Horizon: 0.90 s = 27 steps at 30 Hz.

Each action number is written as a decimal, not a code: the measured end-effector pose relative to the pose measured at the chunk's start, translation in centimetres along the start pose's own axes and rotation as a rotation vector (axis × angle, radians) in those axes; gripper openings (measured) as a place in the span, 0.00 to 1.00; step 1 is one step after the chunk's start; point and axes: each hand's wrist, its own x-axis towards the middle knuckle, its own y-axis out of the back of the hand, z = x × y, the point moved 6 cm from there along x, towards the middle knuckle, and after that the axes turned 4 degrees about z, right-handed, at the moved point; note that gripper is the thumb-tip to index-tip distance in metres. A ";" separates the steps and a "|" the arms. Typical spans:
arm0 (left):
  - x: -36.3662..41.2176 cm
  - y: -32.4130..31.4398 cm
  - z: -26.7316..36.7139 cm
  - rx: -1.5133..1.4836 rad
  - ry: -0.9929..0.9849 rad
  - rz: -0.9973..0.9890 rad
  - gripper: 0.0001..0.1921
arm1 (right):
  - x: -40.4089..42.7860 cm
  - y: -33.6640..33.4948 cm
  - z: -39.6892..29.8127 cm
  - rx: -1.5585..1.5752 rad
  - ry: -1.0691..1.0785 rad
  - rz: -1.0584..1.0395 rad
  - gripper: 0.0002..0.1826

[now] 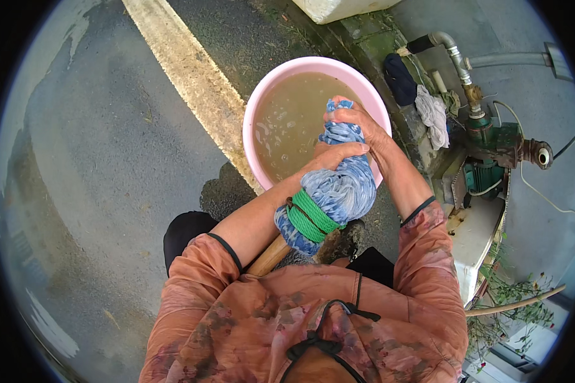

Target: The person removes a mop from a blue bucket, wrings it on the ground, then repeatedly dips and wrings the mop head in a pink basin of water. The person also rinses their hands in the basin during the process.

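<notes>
Both hands grip the blue-and-white cloth strips of a mop head (340,189), which are bunched into a twisted bundle. My right hand (352,119) holds the far end, over the basin. Closer to me, my left hand (333,155) wraps the bundle with its thumb across the cloth. Green rope (311,215) and a dark tie bind the strips to a wooden handle (269,256), which runs back under my left arm. Below the hands stands a round pink basin (250,139) holding murky brown water (285,115) with some bubbles.
A pale painted stripe (191,81) crosses the asphalt and meets the basin's left side. To the right, a green water pump (491,139) with metal piping stands near dark cloth (399,79) and grey cloth (431,115). A white container (340,9) is at the top.
</notes>
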 end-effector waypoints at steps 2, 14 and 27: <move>0.3 0.5 0.0 0.019 -0.030 0.031 0.21 | 0.6 -0.7 -0.8 -0.477 0.074 -0.079 0.15; 2.3 3.4 -0.3 0.213 -0.208 0.192 0.26 | -0.4 -4.3 -3.2 -0.947 0.260 0.061 0.15; -3.4 1.7 0.3 -0.154 0.192 -0.446 0.43 | -3.0 5.0 -5.4 -0.245 0.233 0.195 0.10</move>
